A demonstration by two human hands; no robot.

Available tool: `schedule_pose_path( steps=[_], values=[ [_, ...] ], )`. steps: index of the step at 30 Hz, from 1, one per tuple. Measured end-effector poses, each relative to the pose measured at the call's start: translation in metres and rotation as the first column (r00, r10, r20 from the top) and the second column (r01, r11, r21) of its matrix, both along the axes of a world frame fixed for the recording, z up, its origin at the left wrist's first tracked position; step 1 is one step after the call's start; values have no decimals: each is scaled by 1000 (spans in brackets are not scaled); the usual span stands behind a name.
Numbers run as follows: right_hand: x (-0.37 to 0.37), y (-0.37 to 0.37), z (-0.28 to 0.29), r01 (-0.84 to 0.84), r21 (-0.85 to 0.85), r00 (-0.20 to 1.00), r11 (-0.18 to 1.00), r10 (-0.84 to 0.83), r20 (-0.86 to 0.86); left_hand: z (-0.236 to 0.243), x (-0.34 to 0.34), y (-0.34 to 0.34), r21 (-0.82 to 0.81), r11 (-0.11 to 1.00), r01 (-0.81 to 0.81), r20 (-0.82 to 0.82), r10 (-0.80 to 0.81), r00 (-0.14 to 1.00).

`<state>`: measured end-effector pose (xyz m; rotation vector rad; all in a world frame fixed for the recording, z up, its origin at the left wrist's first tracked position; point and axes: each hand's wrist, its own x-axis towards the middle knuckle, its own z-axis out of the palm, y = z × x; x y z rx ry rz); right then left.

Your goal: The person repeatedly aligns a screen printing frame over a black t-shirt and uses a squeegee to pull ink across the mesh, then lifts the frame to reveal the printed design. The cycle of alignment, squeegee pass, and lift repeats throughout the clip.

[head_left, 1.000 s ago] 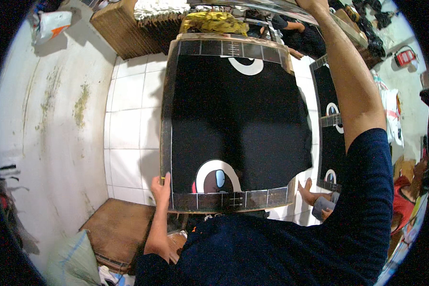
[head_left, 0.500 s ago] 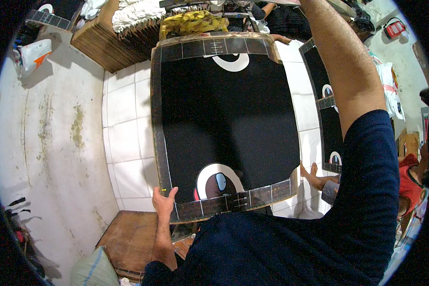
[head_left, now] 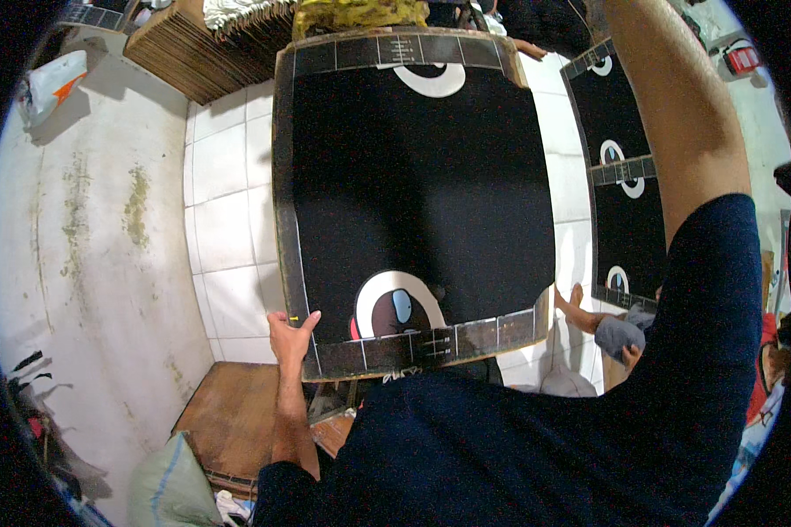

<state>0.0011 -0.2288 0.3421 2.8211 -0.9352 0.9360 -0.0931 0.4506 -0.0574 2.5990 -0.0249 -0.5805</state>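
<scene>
Large black printed sheet (head_left: 413,184): cardboard-backed, with white oval marks near its far and near ends and a strip of small panels along each short edge. It is held up flat in front of the person, over the white tiled floor (head_left: 224,228), and takes up the middle of the view.

Left hand (head_left: 290,338): at the sheet's near left corner, fingers curled over the edge, thumb against the printed face. It is grasping the sheet there. The forearm drops straight down from that corner toward the dark blue shirt (head_left: 518,448).

Right arm (head_left: 685,132): bare forearm runs up past the sheet's right edge and leaves the frame at the top. The right hand itself is out of sight, so its grip cannot be told.

Right of the sheet: a second black printed sheet (head_left: 624,202) with the same oval marks lies on the tiles. Just off the sheet's near right corner, bare toes (head_left: 576,307) show.

Beyond the sheet's far edge: a stack of brown cardboard (head_left: 211,53), with yellow cloth (head_left: 356,13) beside it.

Below the sheet's near left corner: a low wooden board (head_left: 228,422). Left of it, a stained white wall (head_left: 70,237).
</scene>
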Motion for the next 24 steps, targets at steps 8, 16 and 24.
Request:
schedule_pose_path(
  steps=[8,16,24],
  values=[
    [-7,14,7,49,93,999,994,-51,11,0,6,-73,181,967,178,416,-239,878],
    [-15,21,7,-8,74,999,997,5,37,-8,35,-341,-56,429,902,519,-759,393],
    [-6,-6,14,-250,-3,964,968,249,93,-38,140,-532,126,355,926,621,-756,206]
  ],
)
